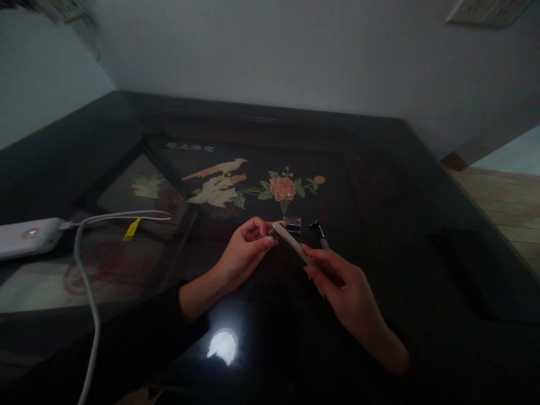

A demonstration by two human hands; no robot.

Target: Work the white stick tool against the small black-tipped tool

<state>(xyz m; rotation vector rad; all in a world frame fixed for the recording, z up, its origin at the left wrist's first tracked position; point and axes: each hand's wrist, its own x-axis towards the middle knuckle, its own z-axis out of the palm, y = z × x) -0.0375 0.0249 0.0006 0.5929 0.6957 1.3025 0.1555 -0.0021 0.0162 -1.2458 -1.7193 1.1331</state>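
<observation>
My right hand [341, 287] grips a pale nail file [291, 243] by its near end, the file slanting up to the left. My left hand [248, 250] is curled, its fingertips bent in against the file's far tip. Both hands hover over a dark glossy table [400, 185] with a bird and flower inlay [253, 183]. Just beyond the fingers sit a small clear box [292, 224] and a slim dark tool [320, 233].
A white power bank [27, 236] lies at the left edge, with a white cable [86, 281] looping toward me and a yellow tag [132, 228] on it. A lamp glare [223, 346] shines on the table. Wooden floor [506, 208] shows at right.
</observation>
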